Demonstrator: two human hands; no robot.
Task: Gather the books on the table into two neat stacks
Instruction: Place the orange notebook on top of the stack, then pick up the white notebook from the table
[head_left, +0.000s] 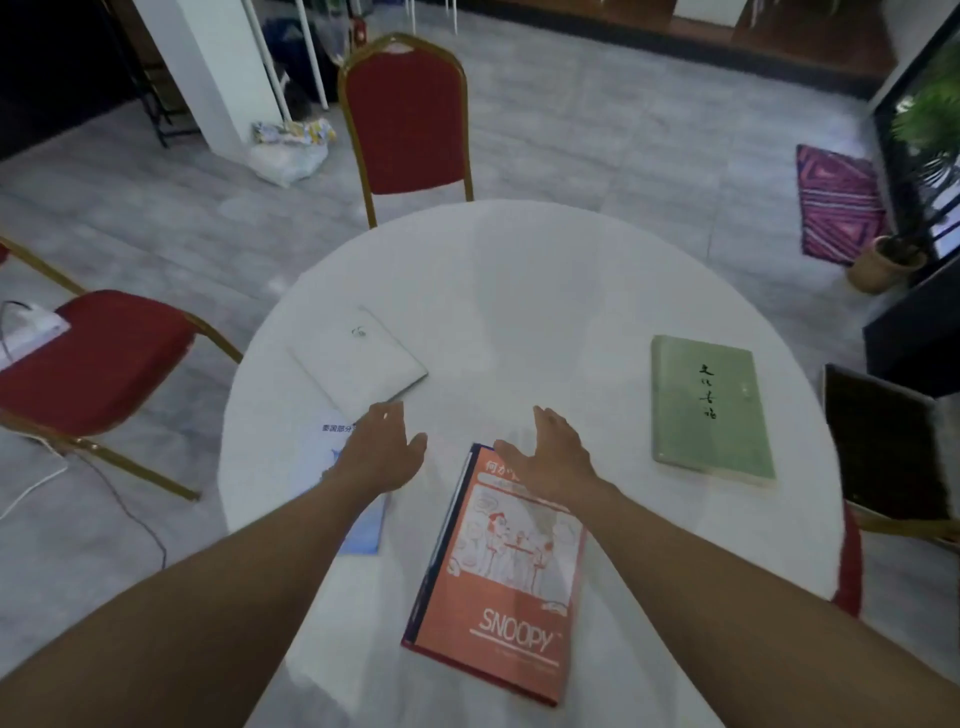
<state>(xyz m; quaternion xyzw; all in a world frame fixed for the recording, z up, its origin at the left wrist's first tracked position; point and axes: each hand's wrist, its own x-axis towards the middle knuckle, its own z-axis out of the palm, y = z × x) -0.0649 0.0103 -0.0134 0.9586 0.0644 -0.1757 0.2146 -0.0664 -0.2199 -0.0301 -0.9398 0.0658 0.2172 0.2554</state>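
Four books lie apart on the white table (519, 291): orange Snoopy book (498, 587), green book (709, 410), white book (358, 361), blue-white book (332, 452). Left hand (382, 449) and right hand (550, 454): fingers spread, empty.

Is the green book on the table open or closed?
Closed. The green book lies flat on the table, front cover up, with its title showing.

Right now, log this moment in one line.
stacks: none | left hand: open, empty | right hand: open, over Snoopy book | green book: apart
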